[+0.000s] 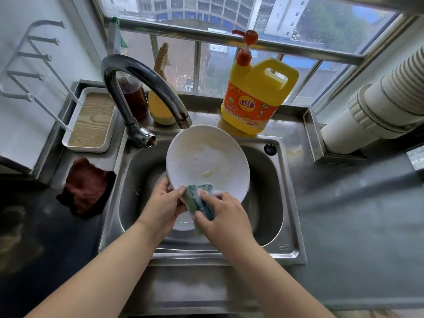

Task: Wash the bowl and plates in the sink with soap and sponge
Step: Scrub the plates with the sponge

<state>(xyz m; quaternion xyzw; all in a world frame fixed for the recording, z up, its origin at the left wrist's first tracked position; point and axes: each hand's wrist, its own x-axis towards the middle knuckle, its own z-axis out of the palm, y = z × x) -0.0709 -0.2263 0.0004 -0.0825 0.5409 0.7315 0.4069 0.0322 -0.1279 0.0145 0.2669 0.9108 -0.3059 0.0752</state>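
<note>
A white plate [206, 157] with yellowish smears is held tilted over the steel sink [270, 203]. My left hand [164, 200] grips its near-left rim, thumb on the face. My right hand [226, 216] holds a green and blue sponge [199, 200] against the plate's near rim, with some foam by the fingers. Another white dish [183, 223] lies in the basin under my hands, mostly hidden. A yellow dish soap bottle [257, 95] with an orange pump stands on the ledge behind the sink.
The curved tap [142, 88] arches over the plate's far edge. A dark red cloth [87, 187] lies left of the sink, a white tray [89, 120] behind it. Two bottles stand by the window. A white ribbed pipe [378, 104] crosses the right.
</note>
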